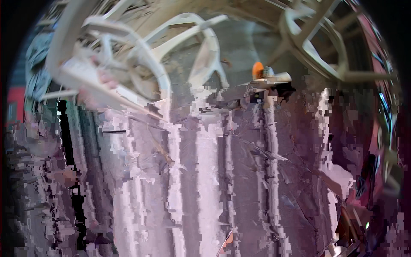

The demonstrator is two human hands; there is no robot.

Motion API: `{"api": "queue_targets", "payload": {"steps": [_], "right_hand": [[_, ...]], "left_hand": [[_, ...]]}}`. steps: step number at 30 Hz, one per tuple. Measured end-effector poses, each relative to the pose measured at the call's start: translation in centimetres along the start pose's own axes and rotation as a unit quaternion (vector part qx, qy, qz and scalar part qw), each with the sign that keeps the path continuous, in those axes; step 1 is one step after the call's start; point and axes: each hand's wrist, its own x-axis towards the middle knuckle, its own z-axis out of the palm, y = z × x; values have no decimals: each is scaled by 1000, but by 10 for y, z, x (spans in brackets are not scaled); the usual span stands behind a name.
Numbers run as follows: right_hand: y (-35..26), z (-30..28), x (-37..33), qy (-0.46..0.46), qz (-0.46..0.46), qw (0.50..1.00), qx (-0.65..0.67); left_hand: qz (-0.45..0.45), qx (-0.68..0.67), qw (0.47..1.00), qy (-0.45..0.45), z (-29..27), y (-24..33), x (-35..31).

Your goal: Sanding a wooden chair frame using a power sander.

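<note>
though the lower half of your view is smeared past reading, a large pale curved frame [126, 98] shows at upper left. another pale frame [341, 73] sits at upper right, and a smaller one [209, 49] between them. your left hand [104, 80] is a blur at the first frame's slanting bar; you can't tell how closed its grip is. smallest is an orange rounded piece [257, 70].
</note>
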Motion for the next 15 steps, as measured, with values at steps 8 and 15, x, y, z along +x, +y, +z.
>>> {"api": "queue_targets", "payload": {"steps": [8,15], "right_hand": [[-39,-58,-24,20,-21,998,51],[-135,-54,-80,-102,-180,978,-7]], "left_hand": [[63,215,971,87,-36,29,18],[209,240,934,164,31,-58,45]]}}
